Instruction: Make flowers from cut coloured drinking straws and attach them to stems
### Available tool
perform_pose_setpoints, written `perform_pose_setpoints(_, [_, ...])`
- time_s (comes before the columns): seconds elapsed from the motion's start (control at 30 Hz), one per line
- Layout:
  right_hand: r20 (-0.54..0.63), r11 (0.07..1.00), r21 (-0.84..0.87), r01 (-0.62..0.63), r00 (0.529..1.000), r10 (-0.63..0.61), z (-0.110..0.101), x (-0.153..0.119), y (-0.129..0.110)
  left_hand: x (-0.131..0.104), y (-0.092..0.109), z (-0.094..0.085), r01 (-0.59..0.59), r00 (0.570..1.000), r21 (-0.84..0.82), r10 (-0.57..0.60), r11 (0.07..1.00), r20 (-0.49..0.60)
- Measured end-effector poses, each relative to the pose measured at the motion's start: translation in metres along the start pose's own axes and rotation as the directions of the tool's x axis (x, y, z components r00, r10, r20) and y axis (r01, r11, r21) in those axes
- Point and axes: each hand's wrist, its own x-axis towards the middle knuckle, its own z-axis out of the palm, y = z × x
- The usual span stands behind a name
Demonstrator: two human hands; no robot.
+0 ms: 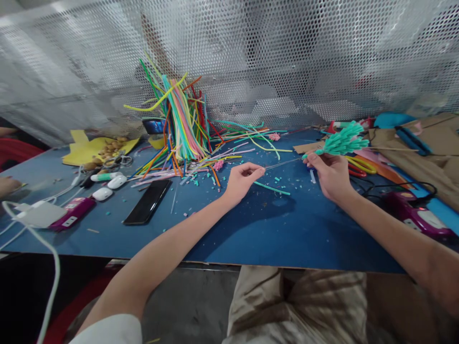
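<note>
My right hand (330, 176) is closed around the base of a bushy teal tuft (343, 139) made of many short stubby pieces, its tips fanning up and to the right. A thin clear thread (285, 163) runs from there across to my left hand (243, 180), where thumb and fingers pinch its other end. The thread looks taut, a little above the blue tabletop (229, 239). Below it, beside my left hand, lies a loose teal strand (271, 188). Small cut teal bits (278, 179) are scattered around.
A tall bundle of coloured strands (182, 119) stands behind, before a perforated metal panel (251, 57). A black phone (147, 202), white cables, and purple power strips (73, 213) lie left. Pliers with red and yellow handles (360, 165) and cardboard (398, 141) sit right. Another person's hand (9, 185) shows far left.
</note>
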Motion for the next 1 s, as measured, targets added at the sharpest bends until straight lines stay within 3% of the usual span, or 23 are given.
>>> perform_pose_setpoints(0.47, [-0.076, 1.000, -0.020, 0.020, 0.997, -0.022, -0.0022, 0.0029, 0.0087, -0.0001, -0.0066, 0.0020, -0.045, 0.998, 0.011, 0.044, 0.999, 0.039])
perform_pose_setpoints(1.0, [-0.110, 0.999, -0.037, 0.017, 0.994, -0.021, -0.0033, 0.0053, 0.0055, -0.0027, 0.0034, 0.0012, -0.042, 0.996, 0.021, 0.040, 0.999, 0.080])
